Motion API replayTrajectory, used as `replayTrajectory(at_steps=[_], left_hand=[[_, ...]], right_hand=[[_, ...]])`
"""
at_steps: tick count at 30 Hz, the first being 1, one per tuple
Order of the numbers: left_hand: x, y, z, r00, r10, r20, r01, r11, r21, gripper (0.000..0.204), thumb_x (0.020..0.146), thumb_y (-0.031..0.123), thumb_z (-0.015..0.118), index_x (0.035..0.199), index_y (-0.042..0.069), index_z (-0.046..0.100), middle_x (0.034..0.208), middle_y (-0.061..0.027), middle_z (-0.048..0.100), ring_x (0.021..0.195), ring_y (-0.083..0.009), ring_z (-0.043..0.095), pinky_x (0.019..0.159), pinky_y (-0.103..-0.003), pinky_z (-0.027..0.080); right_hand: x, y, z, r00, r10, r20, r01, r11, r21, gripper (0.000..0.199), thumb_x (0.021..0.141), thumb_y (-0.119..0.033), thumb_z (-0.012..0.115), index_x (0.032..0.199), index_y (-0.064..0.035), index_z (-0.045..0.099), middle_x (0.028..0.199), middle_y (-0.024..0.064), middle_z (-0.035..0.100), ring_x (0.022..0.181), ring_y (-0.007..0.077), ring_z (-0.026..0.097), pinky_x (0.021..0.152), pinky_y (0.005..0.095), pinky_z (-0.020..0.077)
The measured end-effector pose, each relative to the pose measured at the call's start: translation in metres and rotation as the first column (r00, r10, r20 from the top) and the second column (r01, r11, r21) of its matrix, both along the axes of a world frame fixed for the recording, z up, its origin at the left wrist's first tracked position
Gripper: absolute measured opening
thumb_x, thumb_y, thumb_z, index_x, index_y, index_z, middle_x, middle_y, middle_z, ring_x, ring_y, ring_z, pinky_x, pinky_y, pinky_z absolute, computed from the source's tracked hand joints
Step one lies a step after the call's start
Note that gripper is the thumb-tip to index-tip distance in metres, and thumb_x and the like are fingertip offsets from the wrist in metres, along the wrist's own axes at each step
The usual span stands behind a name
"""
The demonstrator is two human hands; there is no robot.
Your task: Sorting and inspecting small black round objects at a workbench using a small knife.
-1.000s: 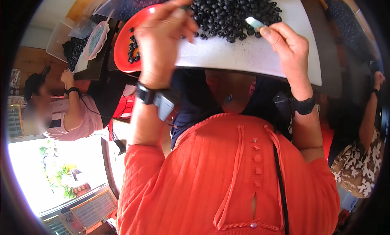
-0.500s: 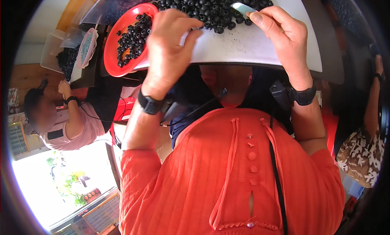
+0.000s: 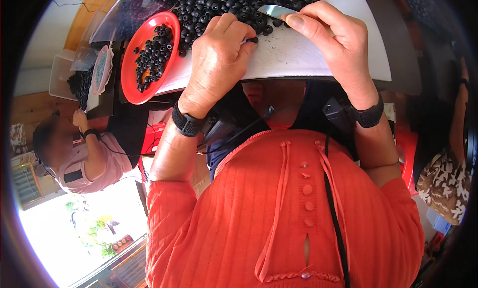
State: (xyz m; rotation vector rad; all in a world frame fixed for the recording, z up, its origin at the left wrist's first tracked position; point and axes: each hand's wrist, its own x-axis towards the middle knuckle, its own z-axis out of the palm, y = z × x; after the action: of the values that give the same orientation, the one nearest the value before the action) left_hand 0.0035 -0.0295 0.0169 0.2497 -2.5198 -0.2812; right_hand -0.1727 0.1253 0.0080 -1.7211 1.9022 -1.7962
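My right hand (image 3: 346, 46) is closed around a small knife (image 3: 273, 10), whose short shiny blade points left; the handle is hidden in my fingers. Between the thumb and fingertips of my left hand (image 3: 219, 59) a small black round piece (image 3: 253, 40) is pinched, close below the blade but apart from it. Just beyond both hands lies a heap of such black, bead-like pieces (image 3: 224, 4), many with a hole. A red oval plate (image 3: 127, 81) to the left of my left hand holds more of them, smaller looking.
The pieces lie on a white tabletop (image 3: 298, 59) with dark specks. At far left stand a clear bin (image 3: 59, 79) with dark pieces and a pale scalloped tray (image 3: 102, 69). A person in pink (image 3: 94, 163) sits at left; another person's camouflage clothing (image 3: 445, 188) shows at right.
My left hand, open-fingered and blurred near the plate before, has moved right and closed on a black piece. The knife in my right hand has shifted slightly left with the whole view.
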Motion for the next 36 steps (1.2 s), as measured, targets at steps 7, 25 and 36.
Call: replayTrajectory(at_steps=[7,25,36], left_hand=[[0.0,0.006,0.001,0.999,-0.028,0.021,0.024,0.985,0.172,0.018,0.083,0.002,0.077,0.099,0.001,0.069,0.091,-0.0065,0.063,0.072,-0.0166,0.058,0.065,-0.03,0.049],[-0.002,0.017,-0.014,0.986,-0.009,-0.168,0.06,0.951,0.302,0.024,0.085,-0.004,0.07,0.107,0.003,0.074,0.093,-0.0089,0.067,0.078,-0.025,0.069,0.068,-0.035,0.055],[0.002,0.014,-0.009,0.92,0.031,-0.39,0.388,0.052,0.92,0.026,0.103,0.0,0.057,0.127,-0.007,0.066,0.109,-0.017,0.069,0.087,-0.021,0.066,0.067,-0.03,0.054]], right_hand=[[-0.001,-0.002,-0.001,1.0,-0.012,-0.027,0.012,1.0,-0.015,0.018,0.099,-0.019,0.075,0.097,-0.0007,0.075,0.073,-0.0017,0.067,0.064,0.0032,0.052,0.057,0.0214,0.039],[0.003,-0.008,-0.005,0.998,-0.053,-0.02,0.051,0.994,-0.097,0.025,0.093,-0.025,0.079,0.081,-0.0047,0.07,0.058,0.0067,0.057,0.049,0.0172,0.052,0.049,0.0314,0.0403],[0.001,-0.011,-0.009,0.999,-0.042,-0.03,0.04,0.998,-0.043,0.023,0.094,-0.026,0.078,0.083,-0.0065,0.072,0.058,0.0074,0.059,0.049,0.0196,0.054,0.049,0.0333,0.0418]])
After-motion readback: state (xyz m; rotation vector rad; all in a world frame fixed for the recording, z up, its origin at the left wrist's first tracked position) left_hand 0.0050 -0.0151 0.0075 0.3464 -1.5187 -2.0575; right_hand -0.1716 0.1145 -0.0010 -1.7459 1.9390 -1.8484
